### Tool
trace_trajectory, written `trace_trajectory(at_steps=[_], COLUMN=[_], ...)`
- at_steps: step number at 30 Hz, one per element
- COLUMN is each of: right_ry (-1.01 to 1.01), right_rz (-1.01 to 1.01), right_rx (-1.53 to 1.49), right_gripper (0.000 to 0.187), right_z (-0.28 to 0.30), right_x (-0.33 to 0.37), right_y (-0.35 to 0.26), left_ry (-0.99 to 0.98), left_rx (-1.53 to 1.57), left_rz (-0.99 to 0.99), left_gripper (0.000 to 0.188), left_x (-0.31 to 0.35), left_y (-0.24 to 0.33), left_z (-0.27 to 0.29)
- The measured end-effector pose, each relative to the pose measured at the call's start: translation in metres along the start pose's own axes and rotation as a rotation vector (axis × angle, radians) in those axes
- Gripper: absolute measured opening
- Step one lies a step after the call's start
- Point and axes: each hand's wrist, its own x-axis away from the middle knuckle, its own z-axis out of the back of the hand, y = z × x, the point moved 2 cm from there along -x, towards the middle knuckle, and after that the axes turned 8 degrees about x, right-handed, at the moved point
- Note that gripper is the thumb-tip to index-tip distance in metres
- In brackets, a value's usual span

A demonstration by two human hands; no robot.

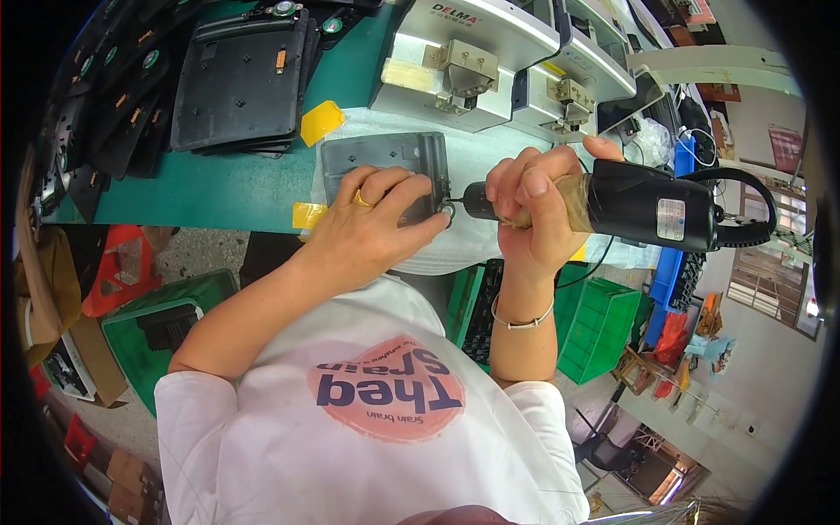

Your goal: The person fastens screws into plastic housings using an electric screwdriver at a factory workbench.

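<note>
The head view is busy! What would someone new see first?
Probably the big black cylindrical power tool in the right hand, right of centre, its thin tip pointing left toward the flat dark-grey plastic panel under the left hand. Next, perhaps, the white T-shirt with a pink print, low in the middle, and the stacked black plastic panels at upper left.
</note>
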Motion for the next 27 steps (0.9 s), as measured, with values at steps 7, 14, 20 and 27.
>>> trace_trajectory(at_steps=[7,14,20,27], right_ry=[0.004,0.116,0.09,0.016], right_rz=[0.07,0.069,0.099,0.103], right_rx=[0.04,-0.132,-0.234,-0.256], right_gripper=[0.054,0.055,0.055,0.059], right_z=[-0.004,-0.002,-0.001,-0.011], right_x=[0.001,-0.001,0.005,0.011], right_y=[0.007,-0.01,-0.024,-0.038], left_ry=[-0.003,0.01,0.057,0.086], left_rx=[-0.014,0.043,0.245,0.45], left_rz=[0.001,0.022,0.249,0.389], left_gripper=[0.036,0.035,0.029,0.02], left_x=[0.0,-0.001,-0.01,-0.018], left_y=[-0.001,-0.001,0.003,0.001], left_z=[0.001,0.002,0.018,0.018])
